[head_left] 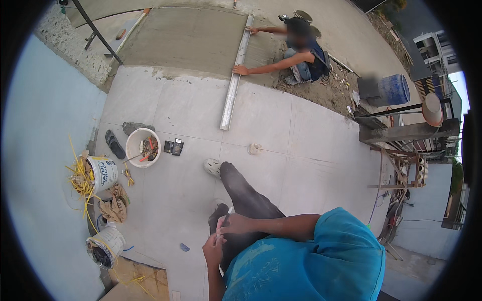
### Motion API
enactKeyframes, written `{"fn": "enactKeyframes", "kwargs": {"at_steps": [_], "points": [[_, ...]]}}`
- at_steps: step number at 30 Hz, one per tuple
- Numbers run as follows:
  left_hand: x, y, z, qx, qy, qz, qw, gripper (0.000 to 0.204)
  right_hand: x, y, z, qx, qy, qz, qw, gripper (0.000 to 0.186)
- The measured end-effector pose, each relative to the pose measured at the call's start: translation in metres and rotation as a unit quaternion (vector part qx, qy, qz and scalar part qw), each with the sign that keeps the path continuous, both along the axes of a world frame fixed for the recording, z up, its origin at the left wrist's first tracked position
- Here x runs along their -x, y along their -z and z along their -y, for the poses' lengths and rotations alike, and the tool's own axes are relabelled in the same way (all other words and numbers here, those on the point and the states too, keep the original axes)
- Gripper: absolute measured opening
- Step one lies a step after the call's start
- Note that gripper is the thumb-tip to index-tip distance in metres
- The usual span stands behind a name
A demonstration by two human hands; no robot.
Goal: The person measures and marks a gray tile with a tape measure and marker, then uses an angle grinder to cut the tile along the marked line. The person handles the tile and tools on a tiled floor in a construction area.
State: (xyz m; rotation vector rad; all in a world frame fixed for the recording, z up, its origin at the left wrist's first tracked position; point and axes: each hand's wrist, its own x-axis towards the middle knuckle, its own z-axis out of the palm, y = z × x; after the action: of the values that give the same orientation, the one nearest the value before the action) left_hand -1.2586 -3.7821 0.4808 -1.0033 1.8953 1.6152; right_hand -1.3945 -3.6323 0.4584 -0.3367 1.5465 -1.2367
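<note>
My right hand [236,224] is closed around a slim dark stick-like thing [227,216] with a pale tip, whose kind I cannot make out. Just below it, my left hand [214,247] has its fingers pinched together. A small whitish piece shows between the two hands, partly hidden by the fingers. Both hands are close together in front of my dark trousers [248,188]. On the tiles near my left hand lies a small dark bluish piece [185,247].
A co-worker [306,55] squats with both hands on a long metal straightedge [236,83] over wet cement [181,37]. At left stand a white bucket [156,156] of tools, slippers [115,144], a black case [173,147] and buckets [106,173] with yellow straps. A blue drum [394,90] stands far right.
</note>
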Motion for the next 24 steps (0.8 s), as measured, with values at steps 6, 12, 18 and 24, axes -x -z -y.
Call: {"fn": "enactKeyframes", "kwargs": {"at_steps": [6, 12, 18, 24], "points": [[-0.014, -0.038, -0.015, 0.028, 0.259, -0.067, 0.963, 0.026, -0.089, -0.067, -0.078, -0.044, 0.205, -0.016, 0.978, 0.025], [-0.024, -0.067, -0.091, 0.077, 0.523, -0.104, 0.843, 0.037, -0.183, -0.089, -0.170, -0.014, 0.367, -0.039, 0.929, 0.023], [-0.024, -0.113, -0.250, 0.007, 0.602, -0.142, 0.786, 0.037, -0.254, -0.114, -0.297, -0.094, 0.509, 0.005, 0.855, 0.018], [-0.072, -0.083, -0.413, -0.055, 0.744, -0.224, 0.628, 0.034, -0.363, -0.095, -0.429, -0.013, 0.669, 0.036, 0.742, 0.017]]}}
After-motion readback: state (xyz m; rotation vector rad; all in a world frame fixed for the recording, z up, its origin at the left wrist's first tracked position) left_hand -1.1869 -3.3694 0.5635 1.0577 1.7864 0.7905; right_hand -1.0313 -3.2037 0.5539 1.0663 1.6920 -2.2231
